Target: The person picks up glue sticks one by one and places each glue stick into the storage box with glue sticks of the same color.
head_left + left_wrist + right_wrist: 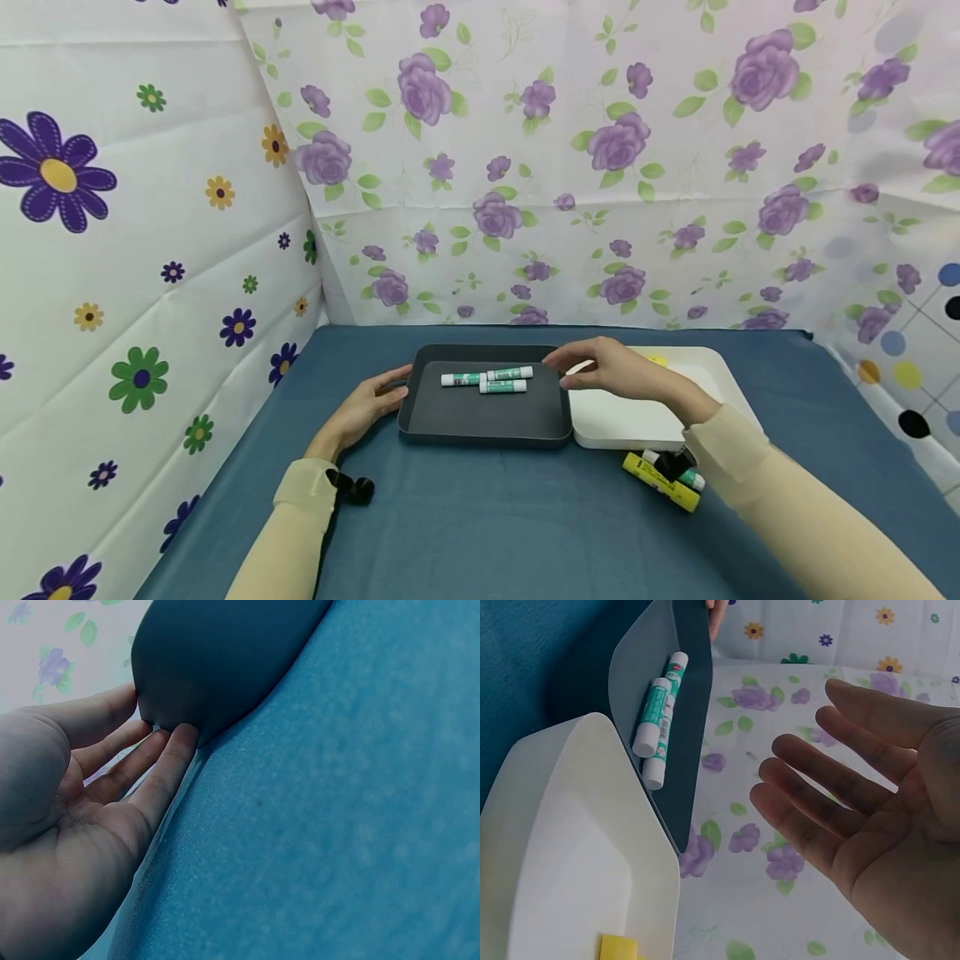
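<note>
A dark grey tray (450, 421) holds three green-and-white glue sticks (504, 387), lying close together. My left hand (366, 410) is at the tray's left side, its extended fingertips touching the outer wall, as the left wrist view shows with the tray corner (202, 667). Above the seam between the dark tray and a white tray (622, 425) hovers my right hand (611, 368). Its fingers are loosely extended with nothing between them; the right wrist view shows the bare palm (900, 840) beside the glue sticks (654, 720).
Inside the white tray, a yellow piece (619, 947) shows near the far side. In front of that tray lie a yellow tube (660, 482) and another green-and-white stick (693, 479), partly covered by the right wrist camera (673, 463). Flowered sheets (495, 167) back the blue cloth (480, 525).
</note>
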`<state>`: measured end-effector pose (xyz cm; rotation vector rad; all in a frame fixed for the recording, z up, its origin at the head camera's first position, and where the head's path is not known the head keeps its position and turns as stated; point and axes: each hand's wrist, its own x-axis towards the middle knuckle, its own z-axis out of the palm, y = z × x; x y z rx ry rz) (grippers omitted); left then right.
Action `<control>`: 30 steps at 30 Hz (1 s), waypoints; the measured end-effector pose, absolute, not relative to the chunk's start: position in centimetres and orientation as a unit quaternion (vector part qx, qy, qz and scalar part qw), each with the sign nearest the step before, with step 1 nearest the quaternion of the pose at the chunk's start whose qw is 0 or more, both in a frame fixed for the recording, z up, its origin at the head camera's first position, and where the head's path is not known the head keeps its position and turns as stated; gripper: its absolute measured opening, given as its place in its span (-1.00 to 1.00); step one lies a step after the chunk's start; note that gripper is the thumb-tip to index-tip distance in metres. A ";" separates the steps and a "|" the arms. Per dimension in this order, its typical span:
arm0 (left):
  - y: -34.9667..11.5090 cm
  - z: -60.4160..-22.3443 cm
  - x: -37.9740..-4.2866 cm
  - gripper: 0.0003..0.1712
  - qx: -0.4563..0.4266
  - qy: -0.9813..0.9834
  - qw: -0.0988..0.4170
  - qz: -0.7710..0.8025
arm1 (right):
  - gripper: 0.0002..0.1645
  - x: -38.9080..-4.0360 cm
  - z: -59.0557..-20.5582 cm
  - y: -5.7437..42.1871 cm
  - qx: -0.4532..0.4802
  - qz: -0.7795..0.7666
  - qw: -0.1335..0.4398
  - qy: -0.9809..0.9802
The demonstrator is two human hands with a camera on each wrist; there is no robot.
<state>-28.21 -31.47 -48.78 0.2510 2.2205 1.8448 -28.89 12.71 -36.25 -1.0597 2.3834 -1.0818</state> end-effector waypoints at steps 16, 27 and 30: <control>-31.6 -48.6 -28.1 -0.36 0.087 0.760 0.124 0.632 | -0.48 -25.3 -38.3 16.2 -0.350 -0.383 0.125 0.846; -31.6 -48.6 -28.2 -0.36 0.085 0.759 0.124 0.633 | -0.55 -23.0 -39.5 19.0 -0.350 -0.391 0.108 0.844; -31.6 -48.7 -28.2 -0.36 0.085 0.759 0.124 0.633 | -0.56 -22.6 -40.0 19.7 -0.351 -0.392 0.105 0.844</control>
